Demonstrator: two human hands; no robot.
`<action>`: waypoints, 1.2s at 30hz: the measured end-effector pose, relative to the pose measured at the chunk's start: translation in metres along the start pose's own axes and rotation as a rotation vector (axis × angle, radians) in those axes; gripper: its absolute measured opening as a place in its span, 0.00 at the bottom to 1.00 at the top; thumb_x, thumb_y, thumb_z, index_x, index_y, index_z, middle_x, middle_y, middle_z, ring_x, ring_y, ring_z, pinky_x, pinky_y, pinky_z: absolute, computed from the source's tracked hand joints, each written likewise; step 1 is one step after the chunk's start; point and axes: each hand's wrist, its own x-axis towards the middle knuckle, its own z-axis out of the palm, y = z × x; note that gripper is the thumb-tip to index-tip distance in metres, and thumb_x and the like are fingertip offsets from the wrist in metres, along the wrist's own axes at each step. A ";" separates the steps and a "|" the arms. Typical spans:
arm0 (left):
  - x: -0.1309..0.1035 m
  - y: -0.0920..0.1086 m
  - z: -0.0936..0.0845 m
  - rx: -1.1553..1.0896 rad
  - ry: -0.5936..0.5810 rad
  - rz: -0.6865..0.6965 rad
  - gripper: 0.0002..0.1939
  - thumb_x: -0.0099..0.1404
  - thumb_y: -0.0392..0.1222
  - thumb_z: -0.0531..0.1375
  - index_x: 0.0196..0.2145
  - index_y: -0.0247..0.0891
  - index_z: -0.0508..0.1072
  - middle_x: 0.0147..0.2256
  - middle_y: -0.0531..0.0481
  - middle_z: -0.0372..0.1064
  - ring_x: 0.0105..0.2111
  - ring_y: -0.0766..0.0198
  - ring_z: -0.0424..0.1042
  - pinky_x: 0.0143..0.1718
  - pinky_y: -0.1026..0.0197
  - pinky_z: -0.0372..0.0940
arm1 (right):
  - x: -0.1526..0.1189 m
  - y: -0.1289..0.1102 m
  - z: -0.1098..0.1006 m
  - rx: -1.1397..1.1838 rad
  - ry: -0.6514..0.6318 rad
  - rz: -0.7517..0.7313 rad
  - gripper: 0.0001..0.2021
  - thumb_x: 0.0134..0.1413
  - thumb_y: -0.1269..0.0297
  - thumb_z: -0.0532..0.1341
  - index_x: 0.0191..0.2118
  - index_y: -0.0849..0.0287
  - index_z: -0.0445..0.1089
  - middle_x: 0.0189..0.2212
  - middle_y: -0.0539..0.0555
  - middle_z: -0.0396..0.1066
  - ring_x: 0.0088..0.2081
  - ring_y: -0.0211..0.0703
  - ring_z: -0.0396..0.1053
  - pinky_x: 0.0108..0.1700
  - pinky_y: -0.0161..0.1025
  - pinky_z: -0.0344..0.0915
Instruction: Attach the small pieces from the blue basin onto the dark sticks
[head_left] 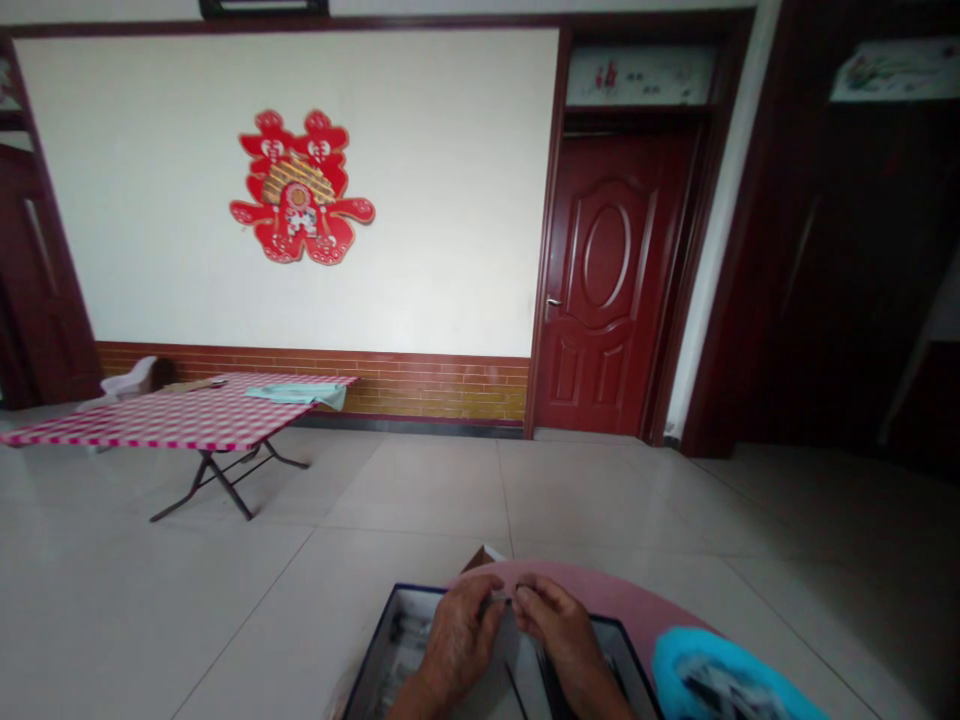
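My left hand (463, 632) and my right hand (553, 628) are close together above a shallow tray (384, 634) with a dark blue rim. The fingertips of my left hand pinch at a tiny pale item too small to name. My right thumb and forefinger are pressed together on a small dark item that I cannot make out. Inside the tray lie a thin dark rod (516, 690) and some blurred clear items at its left. The tray rests by a round pink table (600, 590).
A bright blue container (675, 650) with dark and grey contents stands at the right. Beyond the tray is a corner of a cardboard box (481, 557). Across the tiled floor stands a folding table (187, 415) with a checked cover and a pale green cloth (300, 393).
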 end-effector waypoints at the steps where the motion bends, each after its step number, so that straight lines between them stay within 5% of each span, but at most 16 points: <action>1: 0.000 0.001 -0.001 -0.006 -0.009 -0.013 0.10 0.63 0.38 0.52 0.42 0.39 0.68 0.38 0.46 0.71 0.39 0.60 0.70 0.42 0.59 0.65 | 0.000 0.001 -0.001 -0.001 -0.003 0.000 0.13 0.36 0.59 0.65 0.30 0.61 0.73 0.24 0.51 0.71 0.29 0.42 0.68 0.36 0.38 0.66; 21: -0.001 0.003 -0.002 0.129 -0.097 0.061 0.11 0.60 0.34 0.52 0.40 0.39 0.69 0.33 0.47 0.70 0.34 0.60 0.69 0.36 0.60 0.64 | 0.004 0.012 -0.002 -0.252 -0.028 -0.028 0.14 0.37 0.57 0.62 0.31 0.61 0.72 0.23 0.52 0.72 0.26 0.43 0.69 0.30 0.39 0.65; 29: 0.000 0.002 0.001 0.021 -0.148 -0.100 0.06 0.60 0.36 0.52 0.33 0.38 0.69 0.26 0.50 0.70 0.28 0.63 0.69 0.30 0.63 0.62 | -0.004 -0.002 0.002 -0.285 -0.077 -0.055 0.13 0.36 0.58 0.61 0.30 0.61 0.73 0.24 0.52 0.73 0.28 0.44 0.69 0.31 0.39 0.64; 36: -0.004 -0.003 0.003 0.012 -0.114 -0.026 0.09 0.61 0.36 0.52 0.38 0.39 0.69 0.34 0.47 0.71 0.36 0.59 0.70 0.38 0.59 0.64 | -0.002 0.000 -0.001 -0.361 -0.140 -0.079 0.11 0.40 0.57 0.59 0.28 0.60 0.71 0.18 0.48 0.67 0.23 0.40 0.64 0.27 0.36 0.60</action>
